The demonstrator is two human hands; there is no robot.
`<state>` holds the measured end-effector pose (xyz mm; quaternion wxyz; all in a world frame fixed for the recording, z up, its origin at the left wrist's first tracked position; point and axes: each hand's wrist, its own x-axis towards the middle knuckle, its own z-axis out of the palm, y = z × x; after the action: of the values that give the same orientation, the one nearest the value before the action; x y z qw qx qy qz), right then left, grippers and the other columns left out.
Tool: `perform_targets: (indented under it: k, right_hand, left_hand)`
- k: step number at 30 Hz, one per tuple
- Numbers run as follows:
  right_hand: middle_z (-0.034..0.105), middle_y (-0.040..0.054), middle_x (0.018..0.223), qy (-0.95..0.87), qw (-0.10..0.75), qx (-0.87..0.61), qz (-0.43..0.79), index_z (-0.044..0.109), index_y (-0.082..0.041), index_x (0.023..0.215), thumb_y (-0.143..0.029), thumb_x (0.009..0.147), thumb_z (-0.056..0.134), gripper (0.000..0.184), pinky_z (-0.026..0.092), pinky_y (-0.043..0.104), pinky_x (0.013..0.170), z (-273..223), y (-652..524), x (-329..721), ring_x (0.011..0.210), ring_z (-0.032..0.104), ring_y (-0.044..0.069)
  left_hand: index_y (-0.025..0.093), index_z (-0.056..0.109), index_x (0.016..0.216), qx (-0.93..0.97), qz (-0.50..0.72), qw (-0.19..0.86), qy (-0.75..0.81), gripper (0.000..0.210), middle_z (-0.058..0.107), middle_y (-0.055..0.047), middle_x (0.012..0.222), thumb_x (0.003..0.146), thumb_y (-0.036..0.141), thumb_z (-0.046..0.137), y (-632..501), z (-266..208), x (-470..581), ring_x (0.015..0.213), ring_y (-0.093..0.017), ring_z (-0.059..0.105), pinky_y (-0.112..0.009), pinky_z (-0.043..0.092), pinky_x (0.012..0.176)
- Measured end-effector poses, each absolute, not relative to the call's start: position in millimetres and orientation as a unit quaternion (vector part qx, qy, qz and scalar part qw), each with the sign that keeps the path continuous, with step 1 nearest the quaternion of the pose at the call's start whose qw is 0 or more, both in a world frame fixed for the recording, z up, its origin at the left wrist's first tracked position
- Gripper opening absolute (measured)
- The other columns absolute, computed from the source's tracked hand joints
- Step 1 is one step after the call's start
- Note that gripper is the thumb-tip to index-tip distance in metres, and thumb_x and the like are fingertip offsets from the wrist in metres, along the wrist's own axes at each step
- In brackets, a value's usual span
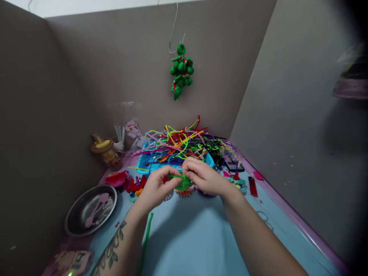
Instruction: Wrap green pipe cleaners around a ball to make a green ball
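Note:
Above the middle of the blue table cover, my left hand (161, 184) and my right hand (204, 177) meet at a small bright green pipe-cleaner piece (183, 184). Thumb and fingers of each hand pinch it, the left from its left side and the right from its upper right. The fingers hide part of it. On the cover near my left forearm lies a loose straight green pipe cleaner (147, 232). Behind my hands stands a blue basket (140, 165) heaped with pipe cleaners (178, 142) of many colours.
At the left are a metal bowl (75, 212) with a pink scoop (97, 210) and white beads, and a yellow-brown cup (106, 151). Small colourful crafts (138, 184) flank the basket. A red object (253, 186) lies right. Green ornaments (181, 71) hang on the back wall.

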<state>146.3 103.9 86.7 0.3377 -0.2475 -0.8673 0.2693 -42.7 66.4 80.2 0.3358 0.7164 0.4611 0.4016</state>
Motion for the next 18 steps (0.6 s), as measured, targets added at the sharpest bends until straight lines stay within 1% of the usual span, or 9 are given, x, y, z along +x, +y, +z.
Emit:
perform_targets:
  k: [4,6,9,11,14,18]
  right_hand:
    - [0.050,0.0028,0.083,-0.876,0.328,-0.228,0.271,0.045,-0.020,0.074,-0.010,0.089,0.040,0.018,0.040,0.030,0.075,86.1,104.4,146.2,0.080,0.048,0.016]
    - [0.050,0.0029,0.083,-0.875,0.327,-0.224,0.277,0.045,-0.020,0.074,-0.011,0.090,0.041,0.018,0.040,0.029,0.074,86.2,105.1,146.6,0.079,0.048,0.016]
    - [0.050,0.0027,0.082,-0.874,0.319,-0.227,0.289,0.047,-0.019,0.075,-0.010,0.089,0.041,0.018,0.041,0.029,0.073,86.9,106.0,147.8,0.078,0.048,0.016]
    - [0.051,0.0030,0.083,-0.878,0.300,-0.233,0.291,0.048,-0.019,0.077,-0.007,0.087,0.041,0.017,0.041,0.029,0.074,87.2,105.3,148.8,0.079,0.049,0.016]
    - [0.052,0.0033,0.086,-0.892,0.270,-0.245,0.266,0.049,-0.019,0.081,-0.004,0.086,0.040,0.017,0.040,0.029,0.075,87.0,102.3,149.4,0.082,0.048,0.016]
    - [0.049,0.0022,0.083,-0.908,0.244,-0.264,0.215,0.047,-0.018,0.081,-0.004,0.086,0.040,0.017,0.038,0.028,0.072,84.1,98.5,146.6,0.078,0.044,0.016]
  left_hand:
    - [0.017,0.062,0.082,0.702,0.388,0.378,0.463,0.011,0.060,0.002,0.068,0.080,0.028,0.060,65.7,81.1,-42.7,0.054,-0.009,0.049,-0.020,0.039,0.052]
    - [0.017,0.062,0.081,0.691,0.391,0.400,0.458,0.011,0.060,0.002,0.069,0.079,0.028,0.060,66.2,81.6,-43.0,0.056,-0.009,0.051,-0.021,0.040,0.054]
    - [0.016,0.062,0.080,0.673,0.404,0.435,0.442,0.012,0.061,0.001,0.072,0.077,0.027,0.062,68.3,81.5,-44.3,0.064,-0.011,0.054,-0.021,0.042,0.061]
    - [0.016,0.061,0.080,0.661,0.402,0.459,0.437,0.012,0.060,0.002,0.071,0.077,0.027,0.063,69.9,80.6,-45.9,0.063,-0.010,0.052,-0.021,0.041,0.060]
    - [0.015,0.062,0.078,0.651,0.390,0.477,0.444,0.013,0.057,0.003,0.069,0.075,0.027,0.065,72.1,78.5,-49.1,0.060,-0.009,0.049,-0.019,0.037,0.056]
    - [0.014,0.061,0.077,0.637,0.378,0.503,0.446,0.014,0.054,0.004,0.065,0.074,0.026,0.066,74.9,76.3,-52.2,0.055,-0.007,0.044,-0.019,0.033,0.053]
